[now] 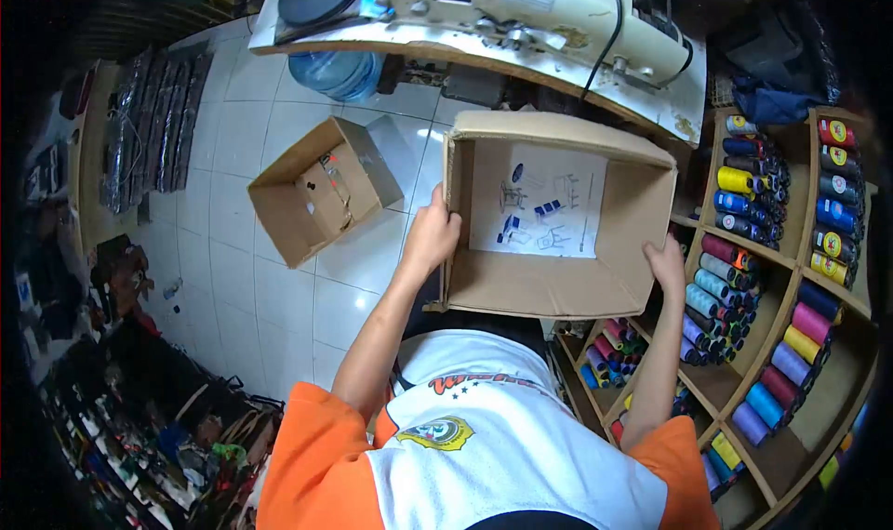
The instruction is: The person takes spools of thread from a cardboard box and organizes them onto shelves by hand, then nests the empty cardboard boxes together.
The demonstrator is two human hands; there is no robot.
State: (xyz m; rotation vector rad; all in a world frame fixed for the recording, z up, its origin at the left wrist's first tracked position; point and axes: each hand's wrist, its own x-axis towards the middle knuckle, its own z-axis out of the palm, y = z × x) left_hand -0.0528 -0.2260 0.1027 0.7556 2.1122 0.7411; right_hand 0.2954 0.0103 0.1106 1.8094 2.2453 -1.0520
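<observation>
A large open cardboard box (549,284) is held up in front of my body, its opening facing me. On its inner bottom lies a white sheet (567,200) printed with small blue and grey furniture drawings. My left hand (433,232) grips the box's left edge, and my right hand (666,262) grips the right edge, with part of its fingers hidden. To the left, a smaller open cardboard box (288,172) rests on the tiled floor, with a few small items inside that I cannot make out.
Ahead, a white sewing machine (530,5) stands on a table (419,42), above a blue water bottle (337,72). Wooden shelves (797,158) with coloured thread spools are on the right. Dark piled materials (139,446) lie at lower left.
</observation>
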